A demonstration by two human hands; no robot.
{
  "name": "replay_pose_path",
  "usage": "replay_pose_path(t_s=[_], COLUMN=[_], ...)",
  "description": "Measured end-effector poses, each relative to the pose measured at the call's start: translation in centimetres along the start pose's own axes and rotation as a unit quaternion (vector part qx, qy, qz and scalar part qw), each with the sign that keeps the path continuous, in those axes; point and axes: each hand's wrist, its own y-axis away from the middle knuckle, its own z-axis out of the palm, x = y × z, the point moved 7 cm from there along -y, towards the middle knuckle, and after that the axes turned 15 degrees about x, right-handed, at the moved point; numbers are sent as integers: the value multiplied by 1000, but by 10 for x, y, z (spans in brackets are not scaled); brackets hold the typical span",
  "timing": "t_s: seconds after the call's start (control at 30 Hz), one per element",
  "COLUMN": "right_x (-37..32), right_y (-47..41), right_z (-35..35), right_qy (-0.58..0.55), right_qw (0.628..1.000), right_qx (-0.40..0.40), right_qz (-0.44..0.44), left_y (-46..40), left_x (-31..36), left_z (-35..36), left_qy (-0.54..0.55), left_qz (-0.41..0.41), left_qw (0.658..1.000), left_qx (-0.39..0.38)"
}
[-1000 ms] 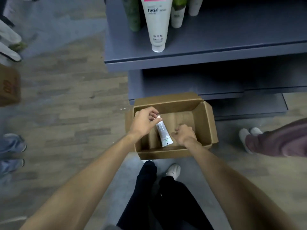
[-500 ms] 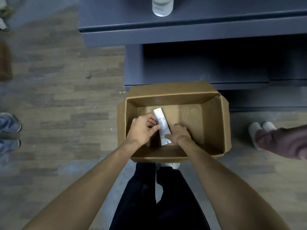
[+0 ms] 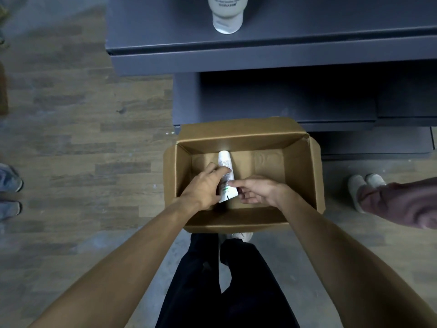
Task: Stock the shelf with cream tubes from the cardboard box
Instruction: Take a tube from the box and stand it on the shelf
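An open cardboard box [image 3: 300,176] stands on the floor in front of the grey shelf [image 3: 272,60]. Inside it, my left hand [image 3: 203,188] is closed around a white cream tube [image 3: 225,162], cap end pointing toward the shelf. My right hand [image 3: 257,190] is inside the box beside the tube's flat end, fingers spread, one fingertip touching the tube. Apart from this tube, the box floor looks bare. A large white tube [image 3: 227,15] stands cap-down on the shelf above.
Another person's white shoes [image 3: 364,188] and maroon trouser leg [image 3: 402,202] are at the right of the box. Blue shoes [image 3: 9,190] of someone else are at the left edge. My dark trousers [image 3: 227,280] are below the box, on wood-pattern flooring.
The view has tilted down and closer to the box. The tube has turned more upright in my left hand, and my right hand has opened beside its lower end.
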Motion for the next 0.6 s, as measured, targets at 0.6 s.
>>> replay_pose_path(t_s=[0.6], right_x=[-35], right_y=[13], right_z=[-22], right_qy=[293], right_qw=[873], right_qx=[282], right_qz=[-269], left_y=[3], left_x=[16], left_z=[-55], left_qy=[53], left_qz=[60], left_qw=[958], left_qx=[275])
